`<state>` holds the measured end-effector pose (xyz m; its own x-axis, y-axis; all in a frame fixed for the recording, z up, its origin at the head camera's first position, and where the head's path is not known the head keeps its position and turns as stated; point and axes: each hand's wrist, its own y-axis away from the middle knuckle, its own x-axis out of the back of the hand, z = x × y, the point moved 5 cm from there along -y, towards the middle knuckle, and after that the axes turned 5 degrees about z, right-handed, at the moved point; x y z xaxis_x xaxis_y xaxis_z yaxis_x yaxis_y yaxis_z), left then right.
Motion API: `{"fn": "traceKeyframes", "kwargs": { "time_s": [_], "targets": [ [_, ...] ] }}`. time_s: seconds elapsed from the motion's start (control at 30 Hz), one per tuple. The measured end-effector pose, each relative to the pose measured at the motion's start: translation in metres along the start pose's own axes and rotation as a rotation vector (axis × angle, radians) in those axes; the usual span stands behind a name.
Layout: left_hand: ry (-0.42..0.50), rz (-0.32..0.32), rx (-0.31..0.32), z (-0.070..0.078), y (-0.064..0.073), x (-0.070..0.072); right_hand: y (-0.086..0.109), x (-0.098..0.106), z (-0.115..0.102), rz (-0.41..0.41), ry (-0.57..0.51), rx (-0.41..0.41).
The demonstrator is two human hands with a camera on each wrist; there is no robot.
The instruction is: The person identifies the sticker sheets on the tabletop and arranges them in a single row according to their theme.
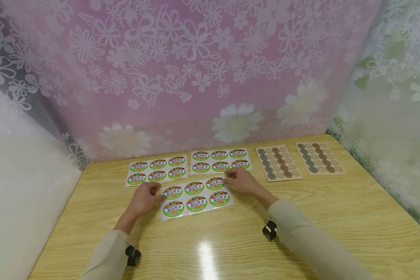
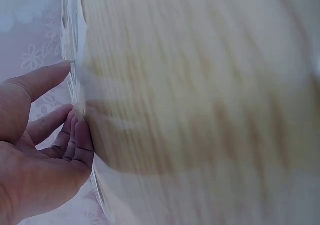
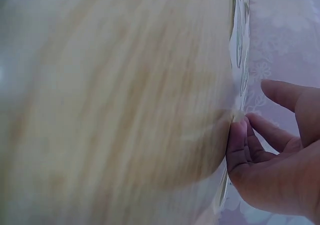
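Observation:
A white sheet of oval fruit stickers (image 1: pixel 197 203), printed green with dark characters, lies flat at the front middle of the table. At its left edge is my left hand (image 1: pixel 143 199), thumb tip touching the border and fingers loosely bent. My right hand (image 1: pixel 242 181) is at the sheet's upper right corner, its fingertips down on the tabletop. In the left wrist view, the thumb and fingers (image 2: pixel 82 140) stand apart at the sheet's edge. The right wrist view shows the thumb (image 3: pixel 282 92) raised away from the bent fingers.
Behind lie two matching sticker sheets, one on the left (image 1: pixel 156 171) and one in the middle (image 1: pixel 218 160). Two brown sheets of round stickers, a nearer one (image 1: pixel 279 162) and a farther one (image 1: pixel 320 157), lie at right on the wooden table (image 1: pixel 203 233). A floral curtain (image 1: pixel 196 77) hangs behind.

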<state>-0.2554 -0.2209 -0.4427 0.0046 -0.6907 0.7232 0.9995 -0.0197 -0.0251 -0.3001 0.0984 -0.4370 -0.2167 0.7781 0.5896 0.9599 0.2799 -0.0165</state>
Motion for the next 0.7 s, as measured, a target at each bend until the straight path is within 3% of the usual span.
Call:
{"fn": "traceKeyframes", "kwargs": {
  "time_s": [0.47, 0.7],
  "targets": [
    [0.022, -0.021, 0.022, 0.001, -0.004, -0.003, -0.004, -0.007, -0.001, -0.001, 0.187, 0.03],
    [0.028, -0.028, 0.033, -0.001, -0.003, -0.001, -0.007, -0.011, -0.003, -0.006, 0.206, 0.01]
  ]
}}
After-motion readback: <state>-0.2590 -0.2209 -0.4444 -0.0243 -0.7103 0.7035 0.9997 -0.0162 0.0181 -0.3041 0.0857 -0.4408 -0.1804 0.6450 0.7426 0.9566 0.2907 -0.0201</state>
